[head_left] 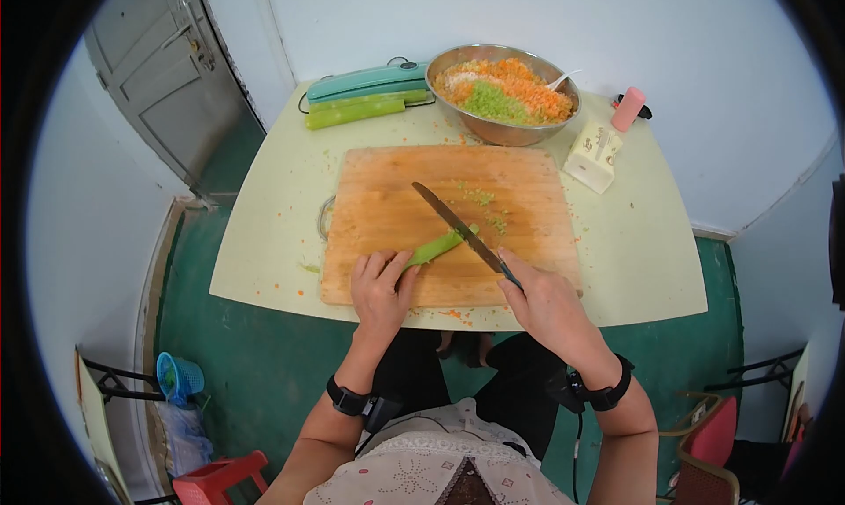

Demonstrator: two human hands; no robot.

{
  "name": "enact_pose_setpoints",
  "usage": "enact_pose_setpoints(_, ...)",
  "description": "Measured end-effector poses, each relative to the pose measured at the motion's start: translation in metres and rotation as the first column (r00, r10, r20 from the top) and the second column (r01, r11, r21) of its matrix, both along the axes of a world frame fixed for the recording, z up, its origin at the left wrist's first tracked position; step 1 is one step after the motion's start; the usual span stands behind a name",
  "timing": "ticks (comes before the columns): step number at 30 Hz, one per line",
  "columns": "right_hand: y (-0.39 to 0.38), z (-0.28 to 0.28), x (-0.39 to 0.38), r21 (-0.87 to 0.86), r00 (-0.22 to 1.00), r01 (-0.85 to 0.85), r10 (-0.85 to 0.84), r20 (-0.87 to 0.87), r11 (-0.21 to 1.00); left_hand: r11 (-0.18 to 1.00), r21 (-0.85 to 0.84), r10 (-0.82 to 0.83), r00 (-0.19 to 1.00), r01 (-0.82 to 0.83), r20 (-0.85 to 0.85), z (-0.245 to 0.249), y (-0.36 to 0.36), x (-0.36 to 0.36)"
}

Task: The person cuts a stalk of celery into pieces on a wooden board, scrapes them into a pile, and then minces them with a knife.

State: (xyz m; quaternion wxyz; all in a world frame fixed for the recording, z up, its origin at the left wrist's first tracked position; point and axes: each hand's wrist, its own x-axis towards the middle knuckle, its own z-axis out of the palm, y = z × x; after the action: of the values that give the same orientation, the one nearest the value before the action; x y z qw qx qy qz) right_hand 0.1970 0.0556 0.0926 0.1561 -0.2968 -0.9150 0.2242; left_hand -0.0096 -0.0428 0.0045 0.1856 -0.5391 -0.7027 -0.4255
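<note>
A kitchen knife [451,220] with a long dark blade lies slantwise over the wooden cutting board [378,188]. My right hand [547,301] is closed around its handle at the board's front right. Under the blade, close to its far end, is a light green vegetable stalk [429,250]. My left hand [380,285] grips the stalk's near end, its fingers bent over it, at the board's front left. Small chopped green bits [480,196] are scattered on the board beyond the blade.
A steel bowl [449,110] of chopped orange, green and pale vegetables stands behind the board, a white spoon [563,79] in it. Two green stalks [356,113] lie beside a teal appliance [365,81]. A tissue pack [594,157] and pink cylinder [628,109] are at right.
</note>
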Motion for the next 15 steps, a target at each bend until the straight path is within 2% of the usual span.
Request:
enact_pose_setpoints(4,0.003,0.004,-0.006,-0.034,0.997,0.002,0.001,0.078,0.999,1.0,0.001,-0.012,1.0,0.012,0.0,0.001,0.0,0.0)
enact_pose_setpoints(12,0.013,-0.011,-0.025,-0.027,0.999,-0.006,0.008,0.05,1.0,1.0,-0.001,-0.009,1.0,0.009,0.003,0.001,-0.001,-0.001)
enact_pose_setpoints(15,0.013,-0.017,-0.023,-0.053,0.998,0.057,-0.056,0.02,0.997,1.0,0.004,-0.004,1.0,0.004,0.004,0.002,-0.001,0.001)
